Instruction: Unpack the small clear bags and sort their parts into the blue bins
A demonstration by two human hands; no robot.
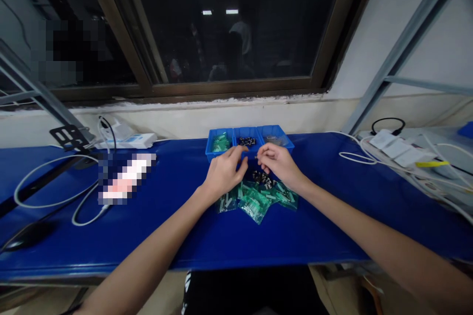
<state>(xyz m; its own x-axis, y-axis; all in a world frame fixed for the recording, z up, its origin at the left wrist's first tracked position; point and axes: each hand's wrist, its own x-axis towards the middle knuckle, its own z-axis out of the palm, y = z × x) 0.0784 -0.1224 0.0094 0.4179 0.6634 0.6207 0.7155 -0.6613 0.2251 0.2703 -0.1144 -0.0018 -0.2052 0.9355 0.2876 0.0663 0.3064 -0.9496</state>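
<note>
Three joined blue bins [239,137] stand at the back of the blue table. The left bin holds a green packet [220,142], the middle one small black and silver parts [247,141], the right one clear material. My left hand [226,170] is in front of the left and middle bins, fingers apart and curved, with nothing visible in it. My right hand [275,161] is before the right bin, thumb and fingertips pinched on something too small to name. Below the hands lie a loose pile of dark parts [263,178] and several green packets [254,203].
On the left are a pixelated bright object [127,177], a white cable, a power strip [138,141], a black bracket [70,138] and a dark mouse [29,235]. White adapters [397,148] and cables lie at the right. Metal posts rise on both sides.
</note>
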